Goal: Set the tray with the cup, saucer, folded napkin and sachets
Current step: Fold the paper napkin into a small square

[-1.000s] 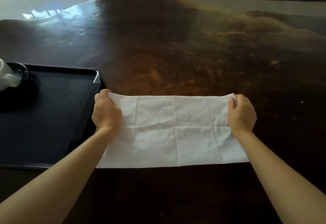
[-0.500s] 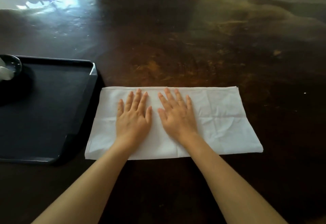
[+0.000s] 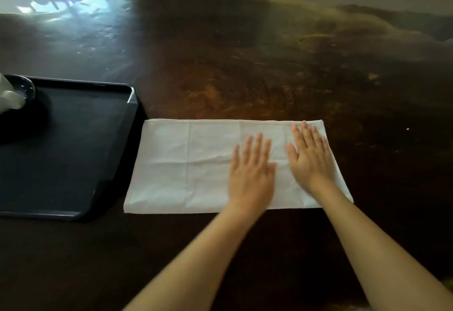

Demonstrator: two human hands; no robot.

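Observation:
A white napkin (image 3: 186,163), folded into a long rectangle, lies flat on the dark wooden table just right of the black tray (image 3: 73,154). My left hand (image 3: 252,171) rests palm down near the napkin's middle, fingers spread, slightly blurred. My right hand (image 3: 311,156) lies flat on the napkin's right part, fingers reaching its far edge. At the tray's far left corner sits a dark saucer (image 3: 27,87) with a white cup (image 3: 8,97) on it, cut off by the frame edge. No sachets are in view.
The glossy brown table (image 3: 245,53) stretches far beyond the napkin and to its right. The napkin's left edge lies close to the tray's right rim. A pale floor shows past the table's far left edge.
Both hands let go of the napkin's far corners, pressed flat at its middle, then slid rightward across the cloth. The napkin stays flat in place.

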